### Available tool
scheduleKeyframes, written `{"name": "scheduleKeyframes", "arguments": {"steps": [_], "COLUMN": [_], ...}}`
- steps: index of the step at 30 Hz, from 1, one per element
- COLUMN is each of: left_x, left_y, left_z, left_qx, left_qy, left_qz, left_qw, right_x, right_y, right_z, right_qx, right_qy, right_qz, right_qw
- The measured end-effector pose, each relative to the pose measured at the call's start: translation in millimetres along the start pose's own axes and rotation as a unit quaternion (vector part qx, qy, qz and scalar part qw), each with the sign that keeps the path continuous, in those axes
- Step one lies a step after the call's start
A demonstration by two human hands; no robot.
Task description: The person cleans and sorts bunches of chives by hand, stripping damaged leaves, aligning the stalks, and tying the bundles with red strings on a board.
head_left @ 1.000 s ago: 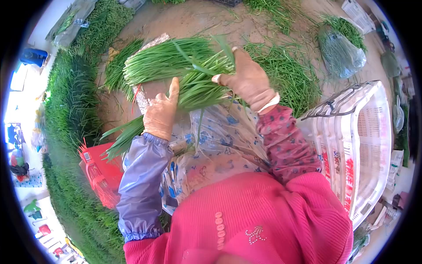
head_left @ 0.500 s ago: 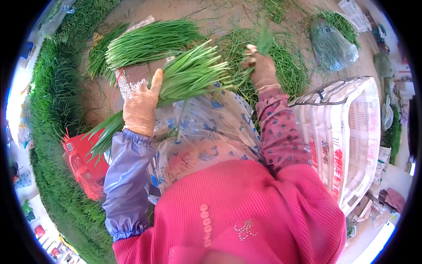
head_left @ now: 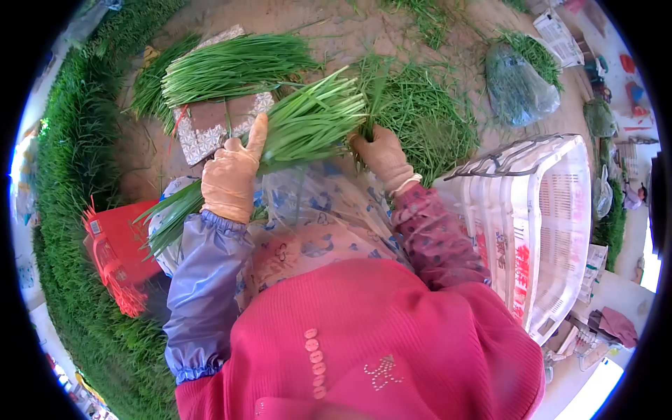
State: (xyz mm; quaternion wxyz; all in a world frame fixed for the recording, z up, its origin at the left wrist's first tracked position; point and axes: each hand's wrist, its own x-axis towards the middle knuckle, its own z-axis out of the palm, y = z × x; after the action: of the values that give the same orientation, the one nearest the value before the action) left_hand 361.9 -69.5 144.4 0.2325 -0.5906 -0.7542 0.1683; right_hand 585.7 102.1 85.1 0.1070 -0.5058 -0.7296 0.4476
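My left hand [head_left: 229, 175], in a tan glove, is wrapped round a thick bunch of garlic chives [head_left: 308, 122]. The pale cut ends of this bunch point up and to the right; its green tips hang down past my left wrist. At those cut ends is my right hand [head_left: 381, 154], also gloved, with fingers closed on some loose chive leaves [head_left: 371, 105]. My right fingertips are partly hidden. Another bunch of chives [head_left: 238, 66] lies across a patterned block [head_left: 203, 136] beyond my left hand.
Loose chive leaves [head_left: 427, 112] are heaped beyond my right hand. A white plastic crate [head_left: 518, 217] stands at my right, with a clear bag of greens [head_left: 518, 87] behind it. Red strips or ties [head_left: 119, 262] lie on a red box at left, beside a long bank of chives [head_left: 77, 175].
My right hand has come down and left from over the loose heap to the cut ends of the bunch. My left hand keeps its hold, almost in the same place.
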Motion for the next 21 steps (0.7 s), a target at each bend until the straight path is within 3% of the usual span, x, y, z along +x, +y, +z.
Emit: {"name": "scheduleKeyframes", "arguments": {"steps": [3,5,6,7,9,10,12,14,18,19,21], "left_x": [0,-6,-8,-9,-11,-10,-7,-3,-1,-3,-11], "left_y": [-1,0,1,2,4,5,9,15,19,18,11], "left_z": [-21,-20,-18,-15,-8,-8,-13,-16,-25,-26,-22], "left_qx": [-0.071,-0.057,-0.045,-0.045,0.009,0.008,-0.032,-0.024,-0.004,0.004,-0.013], "left_qy": [-0.085,-0.078,-0.068,-0.069,-0.001,-0.002,-0.021,-0.013,-0.003,-0.005,-0.009], "left_qz": [-0.022,-0.025,-0.022,-0.025,0.0,-0.001,0.003,0.019,0.046,0.049,0.051], "left_qw": [0.994,0.995,0.996,0.996,1.0,1.0,0.999,0.999,0.999,0.999,0.999], "right_x": [10,18,24,21,10,1,-19,-28,-20,-16,-13], "right_y": [13,37,47,46,42,25,-28,-50,-51,-44,-26], "right_z": [-8,-25,-39,-53,-57,-60,-55,-28,11,14,8], "right_qx": [-0.005,0.043,0.012,-0.146,-0.239,-0.24,-0.179,-0.106,-0.159,-0.157,-0.06], "right_qy": [0.042,0.085,0.068,0.095,0.151,0.149,0.155,0.189,0.246,0.245,0.202], "right_qz": [0.002,0.013,0.068,0.022,-0.044,-0.044,-0.194,-0.258,-0.363,-0.364,-0.184], "right_qw": [0.999,0.995,0.995,0.984,0.958,0.958,0.952,0.941,0.885,0.885,0.96]}}
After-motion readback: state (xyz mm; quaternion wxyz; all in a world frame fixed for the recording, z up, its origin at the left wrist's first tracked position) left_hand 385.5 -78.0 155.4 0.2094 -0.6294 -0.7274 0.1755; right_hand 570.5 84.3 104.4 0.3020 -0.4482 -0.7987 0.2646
